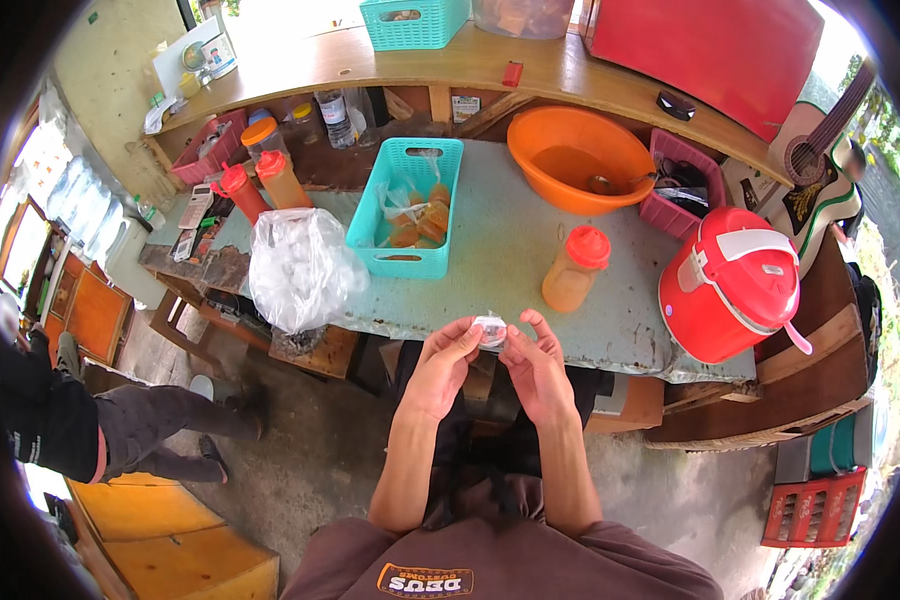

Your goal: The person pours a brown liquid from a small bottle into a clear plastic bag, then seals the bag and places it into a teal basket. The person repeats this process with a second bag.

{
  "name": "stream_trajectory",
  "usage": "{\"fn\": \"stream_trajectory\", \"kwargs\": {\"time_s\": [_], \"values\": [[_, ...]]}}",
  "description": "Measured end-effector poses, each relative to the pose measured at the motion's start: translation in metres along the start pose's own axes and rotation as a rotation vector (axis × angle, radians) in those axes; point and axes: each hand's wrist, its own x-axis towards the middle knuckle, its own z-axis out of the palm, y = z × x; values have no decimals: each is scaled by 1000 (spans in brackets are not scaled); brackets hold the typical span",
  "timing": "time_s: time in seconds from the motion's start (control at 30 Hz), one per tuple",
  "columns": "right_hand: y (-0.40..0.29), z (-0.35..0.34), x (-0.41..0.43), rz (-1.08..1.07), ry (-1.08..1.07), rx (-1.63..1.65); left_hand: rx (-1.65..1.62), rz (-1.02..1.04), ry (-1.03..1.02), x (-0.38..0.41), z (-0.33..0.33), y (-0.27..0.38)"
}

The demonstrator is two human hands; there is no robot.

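Note:
My left hand (436, 369) and my right hand (541, 372) meet at the table's near edge. Between their thumbs and fingers they hold a small clear plastic packet (490, 332); what it contains is too small to tell. A turquoise plastic basket (450, 259) stands beyond, holding knotted clear bags of orange-brown liquid (429, 222). To the left rests a large clear bag (300, 262) full of whitish plastic. A squeeze bottle (568, 279) with a red cap and orange sauce stands upright to the right of my hands.
A red rice cooker (731, 285) occupies the right end of the table (487, 217). Behind are an orange basin (540, 176) with a ladle, a pink basket (664, 206) and two sauce bottles (277, 180). Another person (142, 424) is at the left, near wooden cabinets (187, 559).

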Motion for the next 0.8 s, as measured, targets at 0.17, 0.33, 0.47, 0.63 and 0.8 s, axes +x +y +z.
{"fn": "stream_trajectory", "kwargs": {"time_s": [0.17, 0.33, 0.47, 0.63, 0.8], "values": [[-6, 23, 0, -357, 139, -657, 809, 357, 174, 2, 0, -2], [-4, 24, -2, -640, 287, -1231, 1155, 763, 279, 5, 22, -3], [11, 6, 6, -845, 337, -1285, 1272, 962, 362, 15, 27, -19], [-5, -1, 6, -949, 354, -1243, 1352, 1005, 279, 16, 38, -29], [-37, -15, 0, -1034, 188, -1514, 1419, 983, 205, 18, 42, -35]]}}
